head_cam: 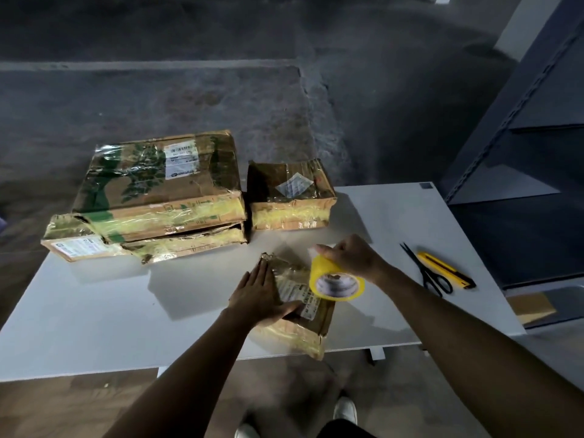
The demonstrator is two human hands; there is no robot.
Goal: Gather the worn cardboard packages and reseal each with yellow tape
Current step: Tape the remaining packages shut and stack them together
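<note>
At the near edge of the counter (pixel 94 311) my left hand (pixel 257 295) presses flat, fingers straight, on the small package (pixel 316 325) while my right hand (pixel 350 257) curls its fingers round the tape roll (pixel 336 284) just above it; I'd hold firm and pull the tape taut across the seam

The left hand (pixel 257 294) partly covers the package (pixel 298 335).

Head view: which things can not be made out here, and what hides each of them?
All in the head view:
- small package: its top is partly covered by the left hand and the tape roll.
- The tape's free end: hidden behind the right hand.
- lower package of the stack: mostly under the large package.
- labels: the print is too small and blurred to read.
</note>
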